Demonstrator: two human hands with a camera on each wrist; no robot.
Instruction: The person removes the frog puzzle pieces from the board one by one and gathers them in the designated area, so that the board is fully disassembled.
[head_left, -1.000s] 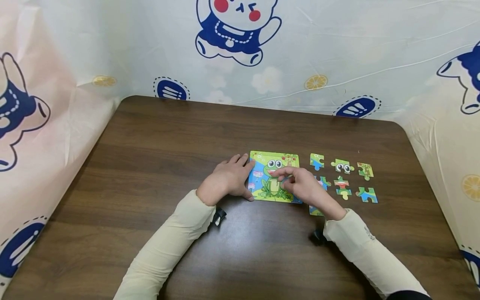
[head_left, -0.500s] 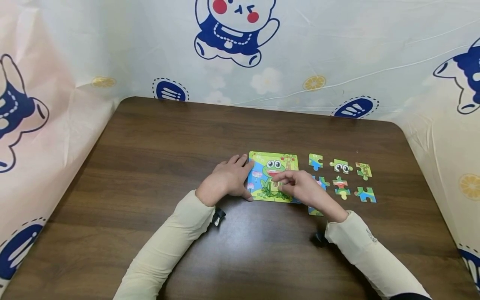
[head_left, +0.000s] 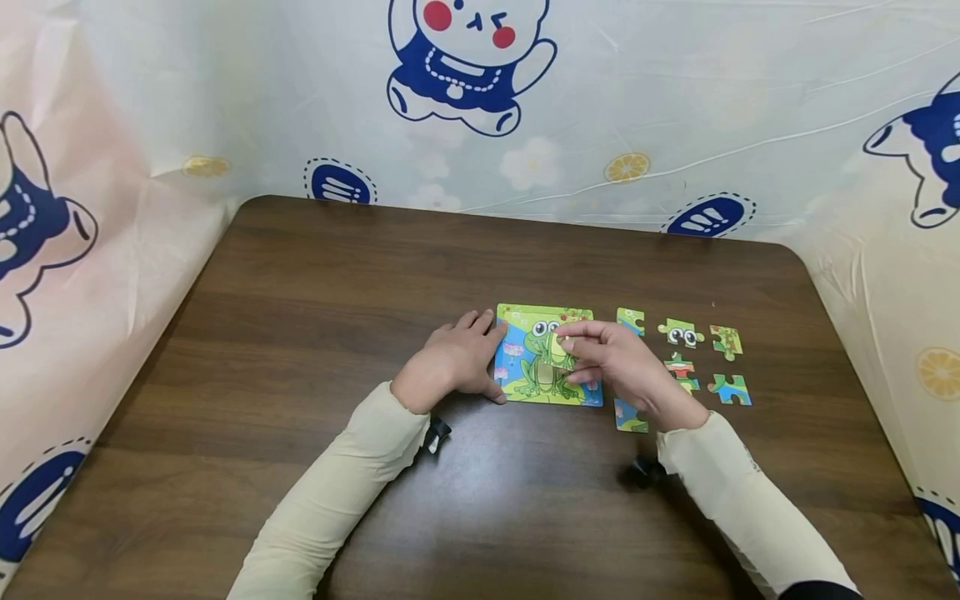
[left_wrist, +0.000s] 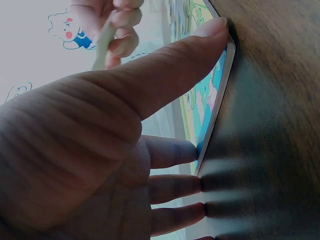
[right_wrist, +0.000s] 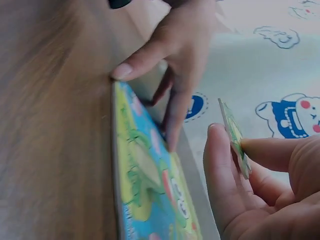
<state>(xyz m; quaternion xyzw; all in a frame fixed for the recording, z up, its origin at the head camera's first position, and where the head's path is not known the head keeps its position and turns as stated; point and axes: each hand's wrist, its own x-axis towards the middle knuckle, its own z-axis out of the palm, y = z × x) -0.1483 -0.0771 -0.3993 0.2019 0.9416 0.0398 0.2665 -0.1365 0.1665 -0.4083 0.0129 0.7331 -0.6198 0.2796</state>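
My left hand (head_left: 457, 354) rests at the left edge of a frog jigsaw board (head_left: 516, 388), its fingers spread and its thumb on the near corner. Over the board, my right hand (head_left: 626, 367) pinches a green and yellow puzzle piece (head_left: 558, 352) between thumb and fingers. In the right wrist view the puzzle piece (right_wrist: 234, 135) is seen nearly edge-on, lifted clear of the board (right_wrist: 145, 165). The left wrist view shows the left thumb (left_wrist: 200, 42) touching the board's corner. Part of the frog's picture lies hidden behind the right hand and the piece.
Right of the board, several loose puzzle pieces lie on the brown table (head_left: 375, 267), among them one with eyes (head_left: 681, 333), a tree piece (head_left: 727, 342) and a blue-green piece (head_left: 731, 389). The right hand covers some. Patterned curtains (head_left: 480, 167) border the table.
My right hand has raised the puzzle piece off the middle of the board, turning it upright, and shifted slightly right over the loose pieces. The left hand has stayed in place.
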